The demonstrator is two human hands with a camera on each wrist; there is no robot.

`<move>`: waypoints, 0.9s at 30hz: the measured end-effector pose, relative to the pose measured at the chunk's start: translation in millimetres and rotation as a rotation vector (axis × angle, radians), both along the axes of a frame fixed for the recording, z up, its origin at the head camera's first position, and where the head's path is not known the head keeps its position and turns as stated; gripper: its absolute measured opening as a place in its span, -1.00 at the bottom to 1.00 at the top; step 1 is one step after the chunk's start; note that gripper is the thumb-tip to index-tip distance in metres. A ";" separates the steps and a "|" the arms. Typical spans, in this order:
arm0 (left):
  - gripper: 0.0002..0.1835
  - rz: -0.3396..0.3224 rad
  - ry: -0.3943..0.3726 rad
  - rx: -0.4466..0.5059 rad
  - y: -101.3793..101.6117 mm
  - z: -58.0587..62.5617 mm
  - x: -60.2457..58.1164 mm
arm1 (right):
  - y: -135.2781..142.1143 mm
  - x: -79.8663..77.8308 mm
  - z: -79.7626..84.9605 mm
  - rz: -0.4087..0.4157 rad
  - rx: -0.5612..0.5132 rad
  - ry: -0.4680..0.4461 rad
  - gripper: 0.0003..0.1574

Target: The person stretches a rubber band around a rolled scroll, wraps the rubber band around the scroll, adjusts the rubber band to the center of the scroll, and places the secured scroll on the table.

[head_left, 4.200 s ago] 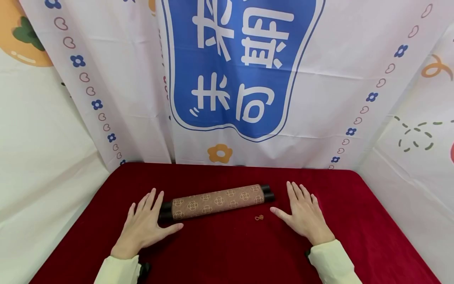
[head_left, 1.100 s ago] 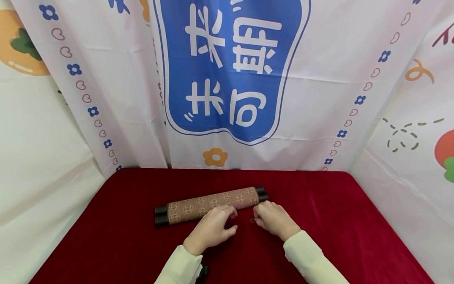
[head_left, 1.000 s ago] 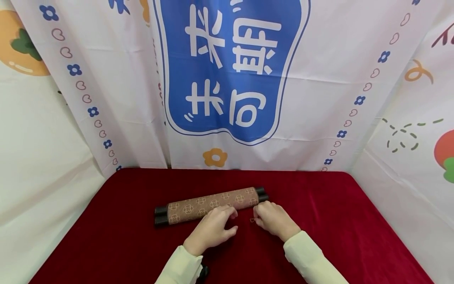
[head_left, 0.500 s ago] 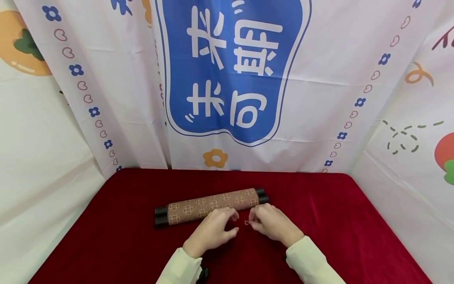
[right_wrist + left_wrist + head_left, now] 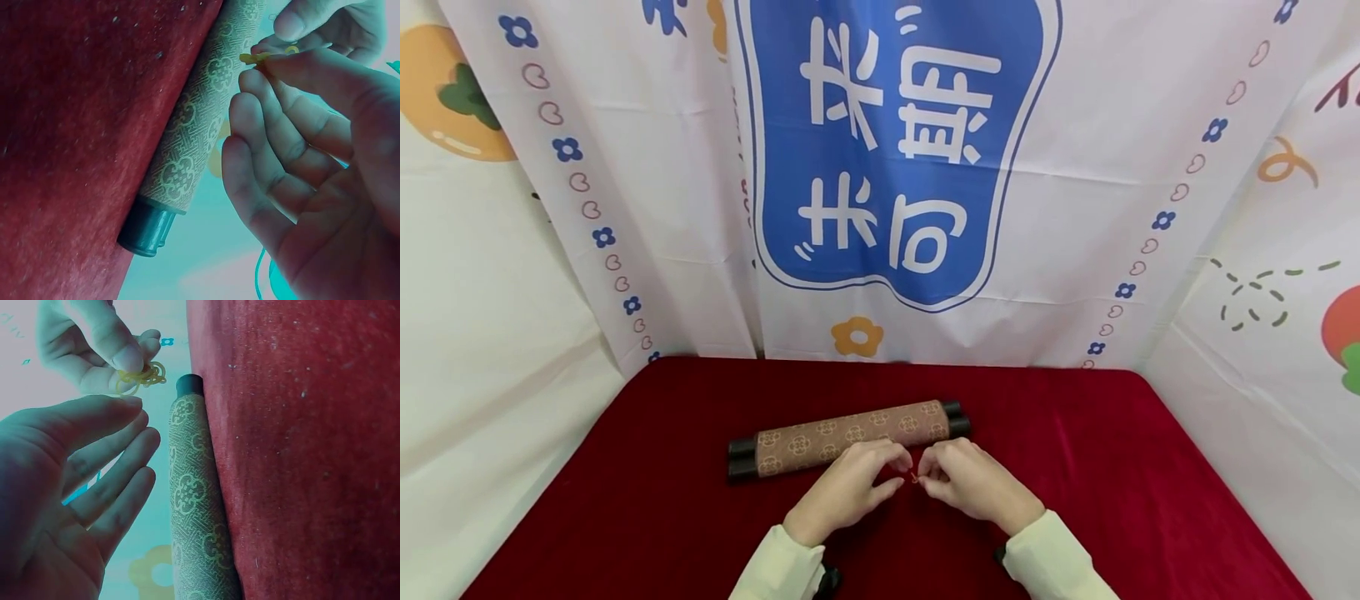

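Observation:
My right hand pinches a small tangle of yellow-orange rubber bands between thumb and index finger. In the head view these rubber bands show as a tiny orange bit between the two hands. My left hand faces it, fingers loosely bent, with a gap between thumb and index finger. In the left wrist view one loop hangs right at the left fingertips. Just beyond both hands lies a rolled scroll, brown with pale flower medallions and black rod ends. The left hand overlaps its near edge in the head view.
A dark red velvet cloth covers the table. Behind it hangs a white curtain with a blue lettered panel. More printed white cloth closes off the sides.
From lying flat and apart, both hands have come together near the scroll's front. The right hand has picked up the rubber bands and brought them left to the left hand.

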State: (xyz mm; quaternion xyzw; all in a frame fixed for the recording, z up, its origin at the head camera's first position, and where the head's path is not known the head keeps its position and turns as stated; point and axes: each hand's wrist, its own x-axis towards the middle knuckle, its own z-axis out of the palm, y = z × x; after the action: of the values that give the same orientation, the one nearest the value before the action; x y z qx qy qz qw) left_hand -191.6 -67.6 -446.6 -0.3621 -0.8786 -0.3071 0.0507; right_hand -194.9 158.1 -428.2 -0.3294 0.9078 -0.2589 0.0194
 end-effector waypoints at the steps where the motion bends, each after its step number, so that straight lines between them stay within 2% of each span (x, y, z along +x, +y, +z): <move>1: -0.80 -0.007 0.010 0.010 0.0 -0.2 -0.1 | 0.0 0.8 -0.1 0.002 -0.006 -0.005 -0.88; 6: -0.84 -0.023 0.045 0.026 -0.2 -0.5 0.3 | -1.2 4.0 -0.8 0.007 -0.034 -0.022 -0.89; 16: -0.92 -0.030 0.050 0.000 -1.2 -1.7 0.5 | -2.0 8.0 -4.7 0.030 -0.055 -0.035 -0.89; 21: -0.92 -0.005 0.023 -0.020 -1.9 -1.2 0.9 | -1.9 9.0 -4.2 0.034 -0.061 -0.030 -0.90; 27: -0.90 0.034 -0.029 -0.015 -6.0 -0.1 -1.0 | -1.1 11.2 0.1 -0.010 -0.086 -0.010 -0.96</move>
State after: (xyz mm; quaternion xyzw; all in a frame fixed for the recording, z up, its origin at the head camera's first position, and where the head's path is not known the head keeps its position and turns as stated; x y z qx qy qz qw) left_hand -192.7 -73.6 -446.6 -0.3429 -0.8877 -0.3046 0.0405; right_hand -183.7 157.0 -428.1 -0.3242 0.8973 -0.2995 0.0085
